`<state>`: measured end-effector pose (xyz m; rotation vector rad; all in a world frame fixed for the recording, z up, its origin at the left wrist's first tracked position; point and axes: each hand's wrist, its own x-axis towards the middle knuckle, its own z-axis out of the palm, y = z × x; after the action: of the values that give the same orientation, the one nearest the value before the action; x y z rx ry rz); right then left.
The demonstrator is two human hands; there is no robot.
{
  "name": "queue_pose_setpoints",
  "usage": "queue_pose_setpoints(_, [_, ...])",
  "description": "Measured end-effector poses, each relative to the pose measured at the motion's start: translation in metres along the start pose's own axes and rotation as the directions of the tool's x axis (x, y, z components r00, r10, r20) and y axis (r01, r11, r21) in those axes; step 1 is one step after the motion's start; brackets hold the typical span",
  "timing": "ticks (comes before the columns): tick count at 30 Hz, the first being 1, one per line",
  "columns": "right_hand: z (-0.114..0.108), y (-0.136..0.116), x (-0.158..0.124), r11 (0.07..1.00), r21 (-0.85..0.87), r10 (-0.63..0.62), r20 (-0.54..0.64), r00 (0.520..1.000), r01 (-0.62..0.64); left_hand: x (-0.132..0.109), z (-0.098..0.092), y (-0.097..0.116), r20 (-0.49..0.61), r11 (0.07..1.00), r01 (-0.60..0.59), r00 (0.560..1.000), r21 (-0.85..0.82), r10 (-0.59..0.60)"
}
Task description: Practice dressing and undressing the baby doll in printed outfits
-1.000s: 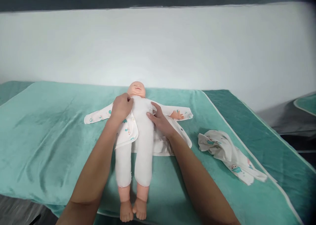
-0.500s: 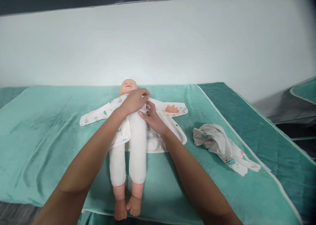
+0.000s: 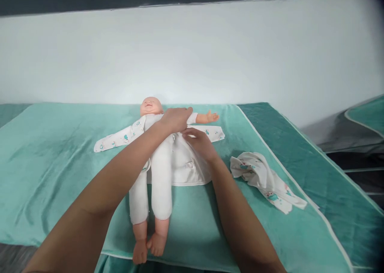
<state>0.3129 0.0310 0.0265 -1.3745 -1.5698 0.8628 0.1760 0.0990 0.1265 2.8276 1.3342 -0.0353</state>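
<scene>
A baby doll (image 3: 161, 185) lies on its back, with white cloth on its legs and bare feet towards me. A white printed baby shirt (image 3: 187, 173) is spread under it, one sleeve reaching out to the left. My left hand (image 3: 177, 120) is closed around the doll's upper arm on the right side; the forearm and hand stick out past my fingers. Just below, my right hand (image 3: 199, 143) pinches the shirt near the shoulder of the right sleeve (image 3: 214, 133). That sleeve lies flat beneath the doll's arm. My fingertips are partly hidden.
A crumpled printed white garment (image 3: 264, 179) lies to the right. Green cloth (image 3: 60, 165) covers the bed, with folds at the left and a pale edging on the right. A white wall (image 3: 192, 53) rises behind. Another green-covered surface (image 3: 367, 113) is at the far right.
The doll's right-side arm has come out of the sleeve and now lies above it. Both my hands have shifted right. The shirt's right front panel has moved.
</scene>
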Motion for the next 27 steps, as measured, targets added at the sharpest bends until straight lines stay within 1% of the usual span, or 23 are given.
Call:
queue_pose_setpoints(1, [-0.006,0.003,0.001,0.988,-0.145,0.045,-0.101,0.994,-0.059,-0.002,0.001,-0.001,-0.008,1.0,-0.004,1.0,0.019,0.005])
queue_pose_setpoints(2, [-0.01,0.005,0.001,0.95,-0.284,0.084,-0.173,0.981,-0.132,-0.004,0.003,-0.002,-0.017,0.999,-0.01,1.0,0.038,0.01])
queue_pose_setpoints(3, [-0.014,0.006,0.001,0.891,-0.404,0.127,-0.217,0.968,-0.207,-0.005,0.005,-0.002,-0.024,0.998,-0.014,1.0,0.057,0.015])
queue_pose_setpoints(4, [-0.016,0.007,0.001,0.826,-0.497,0.173,-0.225,0.959,-0.265,-0.006,0.007,-0.002,-0.03,0.997,-0.016,0.999,0.075,0.018])
queue_pose_setpoints(5, [-0.018,0.007,0.001,0.772,-0.562,0.216,-0.205,0.955,-0.296,-0.007,0.009,-0.002,-0.037,0.996,-0.015,0.999,0.09,0.019])
queue_pose_setpoints(6, [-0.02,0.008,0.001,0.742,-0.597,0.251,-0.175,0.952,-0.305,-0.008,0.01,-0.002,-0.042,0.995,-0.015,0.999,0.102,0.019])
queue_pose_setpoints(7, [-0.022,0.008,0.001,0.746,-0.596,0.263,-0.148,0.953,-0.299,-0.009,0.01,-0.002,-0.045,0.993,-0.015,0.999,0.114,0.02])
queue_pose_setpoints(8, [-0.026,0.009,0.001,0.779,-0.556,0.261,-0.132,0.956,-0.29,-0.01,0.01,-0.002,-0.045,0.992,-0.017,0.999,0.128,0.023])
queue_pose_setpoints(9, [-0.03,0.009,0.002,0.835,-0.471,0.252,-0.131,0.959,-0.284,-0.012,0.009,-0.002,-0.041,0.989,-0.021,0.999,0.143,0.027])
queue_pose_setpoints(10, [-0.035,0.01,0.003,0.896,-0.335,0.254,-0.15,0.955,-0.291,-0.014,0.008,-0.003,-0.033,0.987,-0.027,0.999,0.16,0.033])
queue_pose_setpoints(11, [-0.041,0.011,0.004,0.938,-0.155,0.281,-0.18,0.943,-0.31,-0.016,0.006,-0.003,-0.02,0.984,-0.034,0.999,0.177,0.038])
queue_pose_setpoints(12, [-0.047,0.012,0.005,0.946,0.045,0.324,-0.206,0.923,-0.322,-0.017,0.004,-0.003,0.002,0.98,-0.037,0.999,0.197,0.037])
queue_pose_setpoints(13, [-0.052,0.012,0.005,0.92,0.234,0.366,-0.221,0.904,-0.316,-0.019,0.002,-0.003,0.03,0.975,-0.036,0.999,0.217,0.03])
queue_pose_setpoints(14, [-0.055,0.011,0.006,0.874,0.391,0.394,-0.224,0.892,-0.288,-0.02,0.001,-0.002,0.062,0.971,-0.027,0.998,0.236,0.013])
queue_pose_setpoints(15, [-0.058,0.009,0.006,0.824,0.513,0.397,-0.222,0.89,-0.239,-0.02,0.0,-0.001,0.09,0.967,-0.01,0.996,0.253,-0.013])
queue_pose_setpoints(16, [-0.058,0.007,0.005,0.779,0.6,0.377,-0.215,0.901,-0.183,-0.02,0.0,0.0,0.109,0.963,0.015,0.993,0.269,-0.046])
queue_pose_setpoints(17, [-0.057,0.003,0.004,0.741,0.661,0.338,-0.21,0.917,-0.122,-0.019,0.001,0.002,0.117,0.959,0.045,0.99,0.28,-0.081])
queue_pose_setpoints(19, [-0.051,-0.007,0.0,0.666,0.745,0.259,-0.198,0.945,-0.026,-0.015,0.005,0.006,0.093,0.954,0.114,0.985,0.277,-0.145])
queue_pose_setpoints(21, [-0.041,-0.019,-0.007,0.605,0.796,0.202,-0.18,0.963,0.022,-0.01,0.012,0.01,0.063,0.954,0.173,0.979,0.247,-0.194])
queue_pose_setpoints(25, [-0.016,-0.037,-0.018,0.571,0.82,0.125,-0.142,0.982,0.046,0.0,0.027,0.013,0.002,0.956,0.266,0.963,0.126,-0.268])
queue_pose_setpoints(27, [-0.006,-0.041,-0.02,0.551,0.834,0.092,-0.075,0.993,0.012,0.001,0.03,0.011,-0.032,0.955,0.291,0.956,0.048,-0.29])
